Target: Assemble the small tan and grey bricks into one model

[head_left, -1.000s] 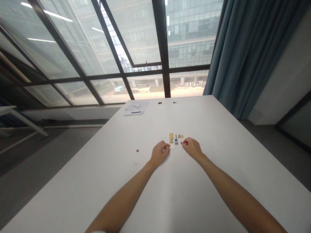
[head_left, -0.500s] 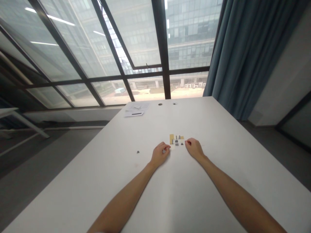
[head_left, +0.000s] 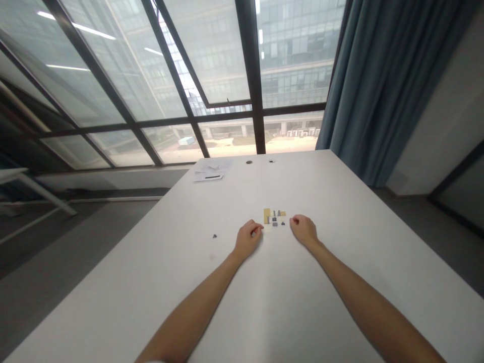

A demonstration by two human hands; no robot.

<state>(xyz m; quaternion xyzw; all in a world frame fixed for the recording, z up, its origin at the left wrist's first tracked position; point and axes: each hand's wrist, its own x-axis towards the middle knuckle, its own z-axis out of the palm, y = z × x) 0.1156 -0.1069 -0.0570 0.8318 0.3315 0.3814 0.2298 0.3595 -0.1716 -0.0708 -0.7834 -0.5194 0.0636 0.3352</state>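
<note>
Small flat pieces lie in a cluster on the white table (head_left: 260, 282), between my two hands. A tan rectangle (head_left: 266, 214) is at the cluster's left, with a pale cream piece (head_left: 267, 229) below it. Several dark grey bits, among them a small black one (head_left: 283, 223), sit to the right. My left hand (head_left: 247, 239) rests beside the cream piece, thumb and forefinger pinched at its left edge; whatever they hold is too small to make out. Just right of the cluster, my right hand (head_left: 304, 230) is closed with curled fingers, their contents hidden.
A separate small dark piece (head_left: 215, 236) lies left of my left hand. Papers with a black strip (head_left: 209, 177) are at the table's far left corner. Two round fittings, one dark (head_left: 249, 162), sit near the far edge. Windows and a blue curtain (head_left: 363, 101) stand beyond.
Both hands have shifted slightly apart: the left a little leftward, the right a little rightward from the cluster. The pieces look the same, and both hands stay closed.
</note>
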